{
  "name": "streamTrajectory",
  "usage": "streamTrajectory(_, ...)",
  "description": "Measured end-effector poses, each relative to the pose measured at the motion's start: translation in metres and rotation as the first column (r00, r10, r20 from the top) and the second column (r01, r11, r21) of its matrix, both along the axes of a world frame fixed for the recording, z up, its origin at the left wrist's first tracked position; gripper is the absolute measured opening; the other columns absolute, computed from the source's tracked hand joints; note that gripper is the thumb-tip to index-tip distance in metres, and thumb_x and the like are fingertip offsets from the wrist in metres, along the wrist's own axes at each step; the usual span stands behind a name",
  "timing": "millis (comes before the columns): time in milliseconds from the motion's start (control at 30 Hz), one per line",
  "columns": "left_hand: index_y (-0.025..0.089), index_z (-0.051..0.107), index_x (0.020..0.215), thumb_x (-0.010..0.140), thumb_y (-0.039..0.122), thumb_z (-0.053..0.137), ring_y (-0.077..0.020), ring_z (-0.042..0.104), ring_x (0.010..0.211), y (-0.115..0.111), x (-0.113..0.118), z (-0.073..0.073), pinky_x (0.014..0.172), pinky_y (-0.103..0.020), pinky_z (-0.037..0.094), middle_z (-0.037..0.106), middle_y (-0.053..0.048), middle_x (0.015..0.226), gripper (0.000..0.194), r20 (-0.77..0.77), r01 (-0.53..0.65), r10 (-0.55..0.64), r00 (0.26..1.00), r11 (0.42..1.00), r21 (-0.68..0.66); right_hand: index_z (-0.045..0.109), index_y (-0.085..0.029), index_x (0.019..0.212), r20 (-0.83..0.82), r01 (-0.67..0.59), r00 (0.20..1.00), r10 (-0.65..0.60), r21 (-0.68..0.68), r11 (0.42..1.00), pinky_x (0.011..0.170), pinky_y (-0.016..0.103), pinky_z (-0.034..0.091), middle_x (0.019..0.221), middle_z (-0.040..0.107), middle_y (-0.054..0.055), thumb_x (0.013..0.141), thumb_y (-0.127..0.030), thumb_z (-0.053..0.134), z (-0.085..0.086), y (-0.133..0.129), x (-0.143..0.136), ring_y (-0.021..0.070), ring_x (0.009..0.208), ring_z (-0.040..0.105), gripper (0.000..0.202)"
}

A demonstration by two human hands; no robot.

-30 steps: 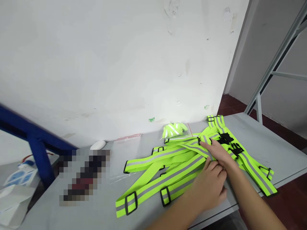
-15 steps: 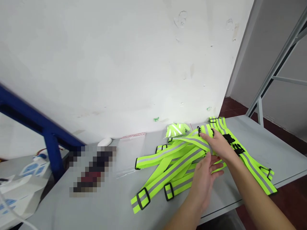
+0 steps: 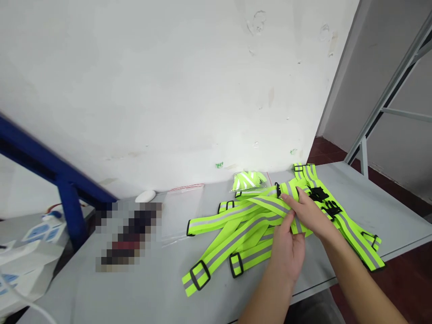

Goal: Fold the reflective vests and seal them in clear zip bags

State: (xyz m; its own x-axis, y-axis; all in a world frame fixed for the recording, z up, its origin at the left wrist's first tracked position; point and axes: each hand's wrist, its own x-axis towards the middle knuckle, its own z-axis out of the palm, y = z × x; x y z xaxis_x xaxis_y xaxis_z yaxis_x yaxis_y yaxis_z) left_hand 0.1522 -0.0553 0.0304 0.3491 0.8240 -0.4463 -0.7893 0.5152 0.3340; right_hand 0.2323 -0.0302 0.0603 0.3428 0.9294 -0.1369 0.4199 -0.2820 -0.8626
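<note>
Neon yellow-green reflective straps (image 3: pixel 236 238) with grey stripes and black buckles lie in a loose, overlapping bundle on the table. My left hand (image 3: pixel 288 252) pinches a reflective strap between thumb and fingers at the near side of the bundle. Just beyond and to the right, my right hand (image 3: pixel 308 211) is closed on the same strap, close to a folded part with a black buckle (image 3: pixel 278 190). The hands are nearly touching, and part of the strap is hidden behind the fingers. Open black clips (image 3: pixel 331 209) lie on straps to the right of my right wrist.
Against the wall sits a clear bag of folded straps (image 3: pixel 249 181). Further left are a flat clear zip bag (image 3: pixel 184 202), a white rounded object (image 3: pixel 146 196) and a pixelated patch. A blue metal frame (image 3: pixel 69 202) stands left, white boxes (image 3: pixel 37 256) beside it.
My left hand's fingers, spread half a second ago, have closed in on the strap. My right hand has shifted slightly down and stays on it. The view has moved a little.
</note>
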Motion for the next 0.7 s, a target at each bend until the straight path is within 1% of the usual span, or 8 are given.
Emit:
streamTrajectory(100, 0.021, 0.069, 0.091, 0.073, 0.011, 0.067, -0.0203, 0.054, 0.118, -0.004, 0.002, 0.001, 0.081, -0.023, 0.048, 0.066, -0.004, 0.117, 0.021, 0.046, -0.034, 0.03, 0.998, 0.995, 0.09, 0.053, -0.021, 0.129, -0.18, 0.034, 0.983, -0.029, 0.023, 0.999, 0.103, 0.041, 0.039, 0.134, 0.057, 0.009, 0.078, -0.06, 0.057, -0.007, -0.003, 0.003, 0.0308, 0.131, 0.043, 0.064)
streamTrajectory(167, 0.021, 0.068, 0.086, 0.069, 0.006, 0.067, -0.0196, 0.06, 0.108, -0.008, 0.003, -0.001, 0.081, -0.025, 0.049, 0.07, -0.003, 0.104, 0.023, 0.085, -0.034, 0.024, 0.996, 0.992, 0.12, 0.051, -0.022, 0.133, -0.257, 0.053, 0.966, -0.039, 0.049, 0.997, 0.102, 0.04, 0.042, 0.132, 0.059, 0.007, 0.077, -0.057, 0.059, -0.01, -0.004, 0.004, 0.0298, 0.128, 0.047, 0.066)
streamTrajectory(233, 0.016, 0.066, 0.077, 0.068, 0.003, 0.063, -0.0175, 0.065, 0.088, -0.012, 0.003, -0.004, 0.077, -0.027, 0.05, 0.069, -0.005, 0.085, 0.017, 0.103, 0.021, -0.026, 0.994, 0.999, 0.047, 0.051, -0.022, 0.134, -0.269, 0.057, 0.962, -0.039, 0.06, 0.997, 0.101, 0.039, 0.043, 0.13, 0.061, 0.007, 0.077, -0.056, 0.06, -0.012, -0.005, 0.006, 0.0292, 0.126, 0.05, 0.066)
streamTrajectory(300, 0.013, 0.062, 0.068, 0.071, 0.003, 0.058, -0.0151, 0.063, 0.072, -0.016, 0.003, -0.007, 0.072, -0.027, 0.05, 0.066, -0.007, 0.073, 0.011, 0.1, 0.074, -0.066, 0.993, 0.994, -0.085, 0.052, -0.022, 0.134, -0.246, 0.056, 0.969, -0.039, 0.061, 0.997, 0.101, 0.038, 0.044, 0.13, 0.061, 0.007, 0.078, -0.056, 0.059, -0.014, -0.004, 0.006, 0.0289, 0.126, 0.05, 0.066)
streamTrajectory(367, 0.012, 0.061, 0.065, 0.074, 0.005, 0.056, -0.0152, 0.063, 0.07, -0.02, 0.002, -0.006, 0.072, -0.028, 0.051, 0.065, -0.01, 0.073, 0.012, 0.104, 0.096, -0.081, 0.991, 0.984, -0.148, 0.052, -0.023, 0.133, -0.223, 0.038, 0.975, -0.021, 0.07, 0.997, 0.1, 0.038, 0.044, 0.129, 0.061, 0.006, 0.078, -0.057, 0.058, -0.015, -0.004, 0.006, 0.0289, 0.126, 0.05, 0.065)
streamTrajectory(433, 0.012, 0.061, 0.068, 0.073, 0.004, 0.056, -0.0155, 0.062, 0.073, -0.022, 0.0, -0.003, 0.074, -0.029, 0.051, 0.065, -0.009, 0.078, 0.011, 0.114, 0.086, -0.072, 0.991, 0.989, -0.122, 0.054, -0.023, 0.132, -0.216, 0.015, 0.976, 0.001, 0.069, 0.997, 0.099, 0.038, 0.045, 0.128, 0.062, 0.006, 0.079, -0.057, 0.057, -0.014, -0.004, 0.006, 0.0296, 0.125, 0.052, 0.064)
streamTrajectory(567, 0.014, 0.062, 0.073, 0.066, 0.005, 0.063, -0.0117, 0.057, 0.064, -0.021, -0.004, 0.004, 0.07, -0.03, 0.05, 0.063, -0.002, 0.077, 0.011, 0.1, 0.066, -0.061, 0.993, 0.997, -0.041, 0.058, -0.021, 0.127, -0.196, -0.039, 0.98, 0.044, 0.029, 0.999, 0.099, 0.039, 0.044, 0.128, 0.062, 0.007, 0.079, -0.058, 0.057, -0.003, -0.008, 0.003, 0.0314, 0.123, 0.052, 0.06)
streamTrajectory(700, 0.015, 0.062, 0.074, 0.067, 0.012, 0.069, -0.0129, 0.058, 0.07, -0.013, -0.005, 0.01, 0.07, -0.028, 0.048, 0.064, -0.003, 0.083, 0.011, 0.086, 0.089, -0.087, 0.992, 0.996, -0.01, 0.059, -0.02, 0.124, -0.181, -0.088, 0.979, 0.09, 0.018, 0.996, 0.1, 0.041, 0.042, 0.127, 0.063, 0.008, 0.08, -0.057, 0.055, 0.008, -0.012, 0.0, 0.0306, 0.121, 0.054, 0.058)
